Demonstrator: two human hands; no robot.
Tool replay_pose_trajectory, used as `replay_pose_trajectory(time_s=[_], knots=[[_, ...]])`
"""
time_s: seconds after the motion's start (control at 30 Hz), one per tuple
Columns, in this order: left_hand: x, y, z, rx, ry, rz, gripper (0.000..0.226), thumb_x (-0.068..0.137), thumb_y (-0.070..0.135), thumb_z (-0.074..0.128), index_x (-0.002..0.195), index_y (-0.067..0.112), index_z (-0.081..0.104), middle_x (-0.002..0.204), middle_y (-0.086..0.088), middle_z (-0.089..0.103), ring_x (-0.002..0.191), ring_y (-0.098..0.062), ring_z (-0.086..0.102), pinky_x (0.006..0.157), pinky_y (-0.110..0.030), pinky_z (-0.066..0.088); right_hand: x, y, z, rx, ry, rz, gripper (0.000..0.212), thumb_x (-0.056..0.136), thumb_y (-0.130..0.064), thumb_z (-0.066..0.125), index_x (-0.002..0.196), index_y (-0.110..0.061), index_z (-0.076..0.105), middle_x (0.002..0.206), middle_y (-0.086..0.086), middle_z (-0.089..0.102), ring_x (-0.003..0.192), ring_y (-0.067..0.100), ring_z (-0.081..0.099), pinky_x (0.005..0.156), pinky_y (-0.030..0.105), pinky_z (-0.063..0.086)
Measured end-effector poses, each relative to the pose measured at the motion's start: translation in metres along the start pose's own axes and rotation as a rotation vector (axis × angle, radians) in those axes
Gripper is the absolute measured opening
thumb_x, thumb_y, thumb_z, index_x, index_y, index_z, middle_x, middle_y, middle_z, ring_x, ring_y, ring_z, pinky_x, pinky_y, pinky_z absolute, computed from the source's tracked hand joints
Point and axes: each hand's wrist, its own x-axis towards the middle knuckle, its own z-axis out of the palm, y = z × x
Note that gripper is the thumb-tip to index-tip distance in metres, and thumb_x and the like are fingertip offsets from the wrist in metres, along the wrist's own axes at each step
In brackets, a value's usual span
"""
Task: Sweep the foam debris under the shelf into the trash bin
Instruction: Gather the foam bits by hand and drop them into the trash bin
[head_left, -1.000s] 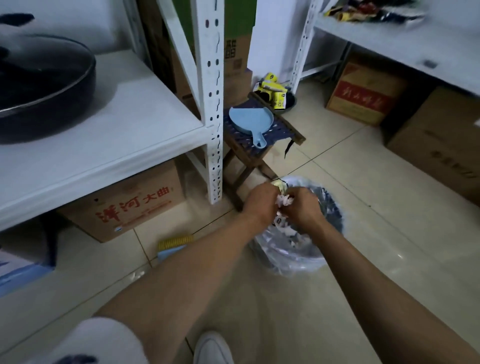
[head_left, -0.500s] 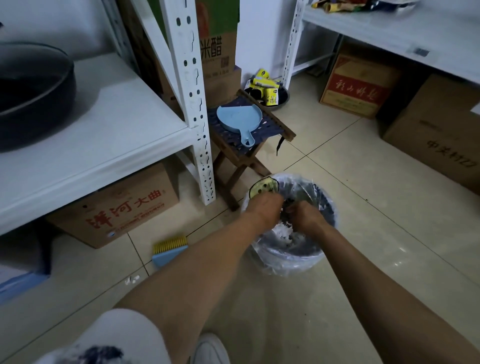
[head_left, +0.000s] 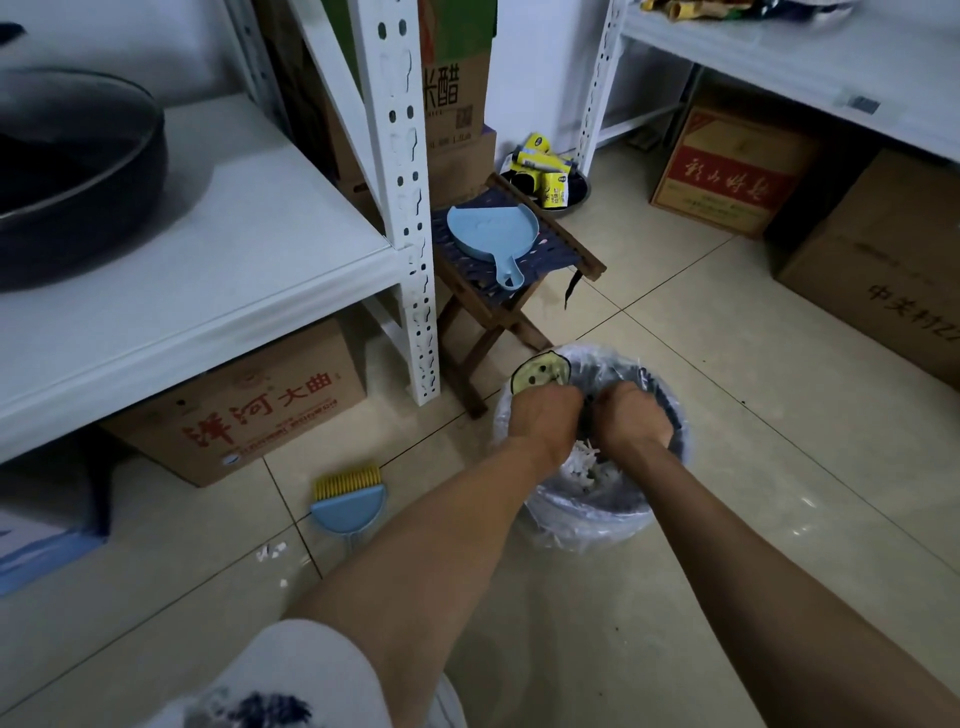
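Both hands are down inside the trash bin (head_left: 670, 499), which stands on the floor just past the shelf post (head_left: 410, 208). The left hand (head_left: 543, 415) and the right hand (head_left: 631, 415) sit side by side over the middle of the bin, likely so that whatever they let go of falls in and not on the tiles. Only the backs of the hands show. The fingers point down into the bin and are hidden, so I cannot tell if each grip is spread out, pressed together, or pinching some foam.

A heap of white foam bits (head_left: 592, 465) lies in the bin, right below the wrists. A clear plastic bag lines the bin and folds over its rim, which keeps the bits together.

Some foam crumbs (head_left: 271, 552) are on the floor near the shelf, so the job does not look done.

The small brush (head_left: 349, 493) lies on the floor between those crumbs and the bin, close at hand for more sweeping. The blue dustpan (head_left: 491, 234) rests on a little wooden stool (head_left: 519, 291) beside the post, off the floor and out of the way.
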Motion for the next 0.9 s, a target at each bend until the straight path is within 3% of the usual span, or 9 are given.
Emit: replay_pose_trajectory(time_s=[0.2, 0.4, 0.53, 0.7, 0.8, 0.9], knots=[[-0.004, -0.016, -0.005, -0.237, 0.036, 0.017, 0.038, 0.087, 0.000, 0.058, 0.124, 0.007, 0.050, 0.130, -0.015, 0.050, 0.112, -0.032, 0.056, 0.089, -0.040, 0.048, -0.007, -0.020, -0.003, -0.064, 0.007, -0.015, 0.015, 0.083, -0.009, 0.065, 0.096, -0.009, 0.071, 0.092, 0.010, 0.074, 0.085, 0.027, 0.073, 0.074, 0.035, 0.059], [-0.039, -0.111, -0.028, -0.328, 0.160, 0.023, 0.006, 0.086, 0.006, 0.055, 0.088, 0.011, 0.056, 0.089, -0.009, 0.064, 0.082, -0.027, 0.061, 0.071, -0.037, 0.052, -0.036, -0.071, 0.009, 0.007, 0.073, -0.210, 0.027, 0.088, -0.006, 0.052, 0.108, -0.012, 0.068, 0.104, 0.015, 0.071, 0.095, 0.034, 0.069, 0.077, 0.039, 0.057], [-0.092, -0.199, -0.023, -0.322, 0.175, -0.109, 0.006, 0.083, 0.001, 0.058, 0.084, 0.007, 0.058, 0.091, -0.010, 0.066, 0.085, -0.023, 0.061, 0.068, -0.030, 0.046, -0.072, -0.122, 0.042, 0.061, 0.062, -0.502, 0.024, 0.088, -0.011, 0.048, 0.099, -0.015, 0.069, 0.101, 0.012, 0.070, 0.094, 0.033, 0.068, 0.076, 0.039, 0.057], [-0.166, -0.288, 0.002, -0.265, 0.099, -0.359, 0.009, 0.081, 0.003, 0.056, 0.087, 0.010, 0.058, 0.090, -0.011, 0.067, 0.087, -0.028, 0.063, 0.077, -0.038, 0.051, -0.122, -0.169, 0.115, 0.056, -0.182, -0.628, 0.025, 0.090, -0.017, 0.053, 0.111, -0.023, 0.066, 0.113, 0.006, 0.068, 0.103, 0.026, 0.065, 0.086, 0.037, 0.053], [-0.209, -0.322, 0.019, -0.233, 0.062, -0.450, 0.005, 0.085, 0.010, 0.054, 0.089, 0.009, 0.057, 0.092, -0.012, 0.067, 0.088, -0.030, 0.062, 0.075, -0.036, 0.048, -0.149, -0.184, 0.165, 0.013, -0.356, -0.681, 0.025, 0.089, -0.018, 0.055, 0.111, -0.019, 0.066, 0.113, 0.010, 0.069, 0.105, 0.029, 0.064, 0.085, 0.035, 0.052], [-0.238, -0.341, 0.040, -0.261, 0.056, -0.537, 0.008, 0.088, 0.012, 0.056, 0.094, 0.008, 0.059, 0.097, -0.014, 0.066, 0.090, -0.031, 0.061, 0.077, -0.036, 0.048, -0.170, -0.190, 0.210, -0.015, -0.480, -0.751, 0.031, 0.092, -0.023, 0.057, 0.122, -0.015, 0.062, 0.122, 0.009, 0.065, 0.116, 0.025, 0.060, 0.094, 0.031, 0.047]])
